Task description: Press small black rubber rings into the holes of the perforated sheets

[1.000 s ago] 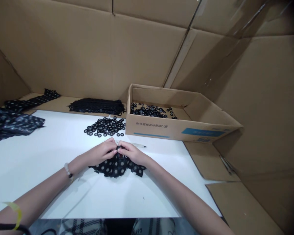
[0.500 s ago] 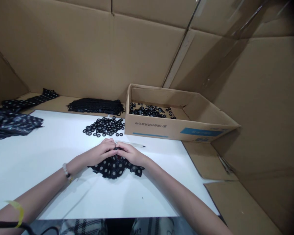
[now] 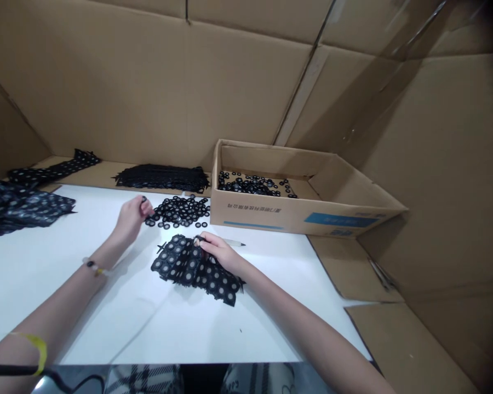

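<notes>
A black rubber sheet of joined rings point(image 3: 191, 267) lies spread on the white table point(image 3: 66, 262). My right hand point(image 3: 217, 250) rests on the sheet's far edge, fingers pinched on it. My left hand point(image 3: 132, 214) is raised at the left edge of a loose pile of black rings point(image 3: 179, 212), its fingertips pinched on one small black ring. A white pen point(image 3: 229, 242) lies just behind my right hand.
An open cardboard box point(image 3: 296, 216) with more black rings stands at the back right. A stack of black sheets point(image 3: 162, 177) lies at the back, further black sheets point(image 3: 22, 203) at the far left. Cardboard walls enclose the table.
My left hand let go of the sheet and moved up and left to the ring pile with a ring pinched in it. The sheet unfolded flat on the table under my right hand.
</notes>
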{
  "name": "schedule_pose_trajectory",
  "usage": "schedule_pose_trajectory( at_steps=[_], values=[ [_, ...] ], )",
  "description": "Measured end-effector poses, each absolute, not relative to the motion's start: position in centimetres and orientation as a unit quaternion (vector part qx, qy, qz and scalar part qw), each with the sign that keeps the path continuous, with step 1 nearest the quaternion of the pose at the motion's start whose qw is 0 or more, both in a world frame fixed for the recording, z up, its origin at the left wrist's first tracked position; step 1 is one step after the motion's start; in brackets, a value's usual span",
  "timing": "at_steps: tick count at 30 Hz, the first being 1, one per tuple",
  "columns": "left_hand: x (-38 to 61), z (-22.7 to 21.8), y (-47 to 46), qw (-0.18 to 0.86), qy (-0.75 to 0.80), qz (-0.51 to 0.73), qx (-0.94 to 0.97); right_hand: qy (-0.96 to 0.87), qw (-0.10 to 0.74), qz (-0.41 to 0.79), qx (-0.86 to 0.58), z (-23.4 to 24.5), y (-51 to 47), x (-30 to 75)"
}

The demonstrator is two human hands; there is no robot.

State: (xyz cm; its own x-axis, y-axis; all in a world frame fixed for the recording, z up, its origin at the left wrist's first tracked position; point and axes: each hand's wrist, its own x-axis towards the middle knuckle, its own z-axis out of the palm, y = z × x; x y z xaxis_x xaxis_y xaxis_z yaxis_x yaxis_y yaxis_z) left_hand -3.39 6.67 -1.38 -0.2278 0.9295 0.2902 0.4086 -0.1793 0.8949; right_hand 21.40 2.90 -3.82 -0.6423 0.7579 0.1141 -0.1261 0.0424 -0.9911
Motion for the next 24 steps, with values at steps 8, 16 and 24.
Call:
schedule_pose_trajectory(
  at_steps=[8,16,24],
  values=[
    [-5.6,-3.9,7.2,0.014,0.692,0.222,0.687,-0.615,0.342,0.658,-0.268,-4.1,3.0,21.3],
    [-1.0,-0.5,3.9,0.131,0.48,0.267,0.826,-0.599,0.333,0.679,-0.263,-4.3,3.2,21.2],
    [2.9,-1.0,0.9,0.208,0.421,0.202,0.859,-0.665,0.331,0.612,-0.273,-4.8,3.8,21.3]
  ],
)
